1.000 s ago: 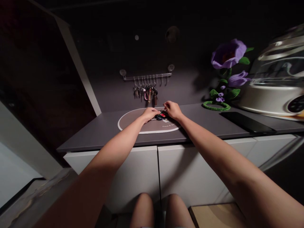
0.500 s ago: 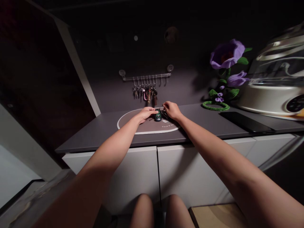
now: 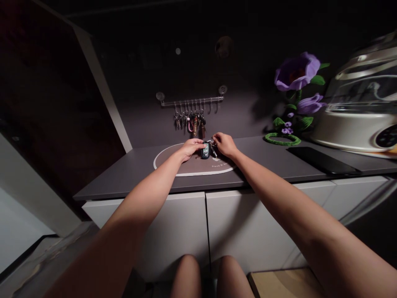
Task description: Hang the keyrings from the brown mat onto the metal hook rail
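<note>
Above the grey-brown mat (image 3: 198, 167), my left hand (image 3: 190, 150) is closed, its thumb and fingers pinching a dark car key fob (image 3: 205, 150) with a lit or shiny button face. Just right of the fob, silver keys (image 3: 214, 151) hang down. My right hand (image 3: 225, 145) is curled with its fingertips pinched together beside these keys, gripping them near their upper end. Whether a ring joins fob and keys is too small to make out.
Behind my hands, a clear wall rail (image 3: 192, 102) carries several hanging key bunches (image 3: 189, 120). Rightward on the counter (image 3: 124, 178) stand a purple flower decoration (image 3: 287, 95), a black phone-like slab (image 3: 322, 160) and a white appliance with a clear cover (image 3: 356, 120). White cabinet doors (image 3: 173, 231) lie below.
The fob's face has tilted and looks paler now. Silver keys have come into view between the fob and my right hand, where a dark shape showed before. Both hands stay nearly in place.
</note>
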Motion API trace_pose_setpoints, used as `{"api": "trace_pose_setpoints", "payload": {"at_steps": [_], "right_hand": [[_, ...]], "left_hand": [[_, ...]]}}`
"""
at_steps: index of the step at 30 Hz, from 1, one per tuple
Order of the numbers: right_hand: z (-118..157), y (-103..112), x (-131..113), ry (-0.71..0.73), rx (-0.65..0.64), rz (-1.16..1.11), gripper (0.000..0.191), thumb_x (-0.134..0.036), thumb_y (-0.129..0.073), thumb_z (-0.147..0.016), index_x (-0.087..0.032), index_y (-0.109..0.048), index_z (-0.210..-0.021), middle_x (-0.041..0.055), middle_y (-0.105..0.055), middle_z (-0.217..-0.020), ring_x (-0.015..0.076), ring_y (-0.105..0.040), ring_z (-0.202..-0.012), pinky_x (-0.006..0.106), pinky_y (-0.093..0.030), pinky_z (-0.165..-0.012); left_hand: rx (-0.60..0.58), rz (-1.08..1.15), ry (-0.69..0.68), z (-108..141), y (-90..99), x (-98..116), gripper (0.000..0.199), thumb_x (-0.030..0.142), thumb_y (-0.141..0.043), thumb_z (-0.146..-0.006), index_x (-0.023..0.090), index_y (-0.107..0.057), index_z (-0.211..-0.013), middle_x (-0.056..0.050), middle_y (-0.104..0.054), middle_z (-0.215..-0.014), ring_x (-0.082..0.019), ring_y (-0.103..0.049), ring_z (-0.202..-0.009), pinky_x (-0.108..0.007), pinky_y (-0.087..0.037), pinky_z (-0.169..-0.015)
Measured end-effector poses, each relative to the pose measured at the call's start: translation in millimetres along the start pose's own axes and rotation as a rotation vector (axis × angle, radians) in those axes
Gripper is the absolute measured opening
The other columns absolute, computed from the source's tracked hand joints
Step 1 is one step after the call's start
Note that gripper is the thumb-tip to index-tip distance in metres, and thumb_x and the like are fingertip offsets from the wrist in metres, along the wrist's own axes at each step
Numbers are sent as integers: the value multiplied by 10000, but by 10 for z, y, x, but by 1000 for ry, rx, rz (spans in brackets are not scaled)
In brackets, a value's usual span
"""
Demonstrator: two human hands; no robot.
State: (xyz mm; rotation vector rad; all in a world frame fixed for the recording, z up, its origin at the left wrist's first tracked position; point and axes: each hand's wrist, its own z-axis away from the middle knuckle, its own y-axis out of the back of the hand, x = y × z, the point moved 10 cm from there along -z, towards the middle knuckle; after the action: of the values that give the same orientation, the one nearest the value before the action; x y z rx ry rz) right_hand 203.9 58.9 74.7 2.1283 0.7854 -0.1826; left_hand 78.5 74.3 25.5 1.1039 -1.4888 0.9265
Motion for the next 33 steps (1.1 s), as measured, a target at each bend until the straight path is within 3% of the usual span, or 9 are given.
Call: {"api": "trace_pose_setpoints", "payload": {"at_steps": [19,33], "right_hand": [[-2,27,30,-46,23,-188,198,-232,-480,-812,-151,-649,-875,62,-672,-873,147,-581,-795,264,-417,-766],[-31,-91,46,-2,-28,-335,166,-257,-507,-793,-155,-627,-845,46,-659,-835,135,-564,-754,274,-437,-737]], "left_hand": [[-1,150,-5,-1,49,46,204,43,-682,-608,98,-578,-774,-5,-615,-662,-81,-568,-577,-251,-440,-669],[-13,273,-46,-87,120,57,164,37,-648,-618,99,-597,-761,-7,-614,-647,-97,-567,-604,-263,-444,-682]]}}
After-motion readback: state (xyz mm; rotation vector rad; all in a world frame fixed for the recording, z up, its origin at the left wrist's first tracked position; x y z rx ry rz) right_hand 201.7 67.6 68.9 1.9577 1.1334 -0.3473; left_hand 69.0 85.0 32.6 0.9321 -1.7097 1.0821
